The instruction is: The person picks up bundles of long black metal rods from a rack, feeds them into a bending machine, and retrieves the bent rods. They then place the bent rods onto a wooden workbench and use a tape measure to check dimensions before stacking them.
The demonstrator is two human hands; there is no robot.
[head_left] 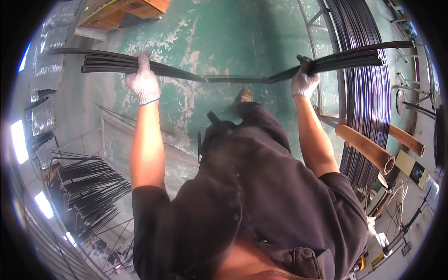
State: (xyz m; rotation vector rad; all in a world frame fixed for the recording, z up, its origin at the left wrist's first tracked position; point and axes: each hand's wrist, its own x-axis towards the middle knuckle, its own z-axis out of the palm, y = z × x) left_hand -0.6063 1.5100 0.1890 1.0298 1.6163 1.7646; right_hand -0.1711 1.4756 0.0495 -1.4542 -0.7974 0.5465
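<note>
A bundle of several long black tubes (177, 73) stretches across in front of me at arm's length. My left hand (142, 80), in a white knit glove, is closed around its left part. On the right part, my right hand (305, 77) grips the tubes, its glove white at the cuff and dark at the fingers. The tube ends fan apart slightly beyond both hands. Between my hands the bundle dips toward me and looks thinner and blurred. Open round ends show at the far right, above a stack of long dark tubes (366, 88).
A metal rack frame (337, 60) runs beside the stacked tubes. Brown cardboard rolls (366, 147) jut out there. Orange-brown boxes (126, 14) stand at the far left. Many black bars (93, 191) are piled at lower left. Worn green floor (219, 42) lies below.
</note>
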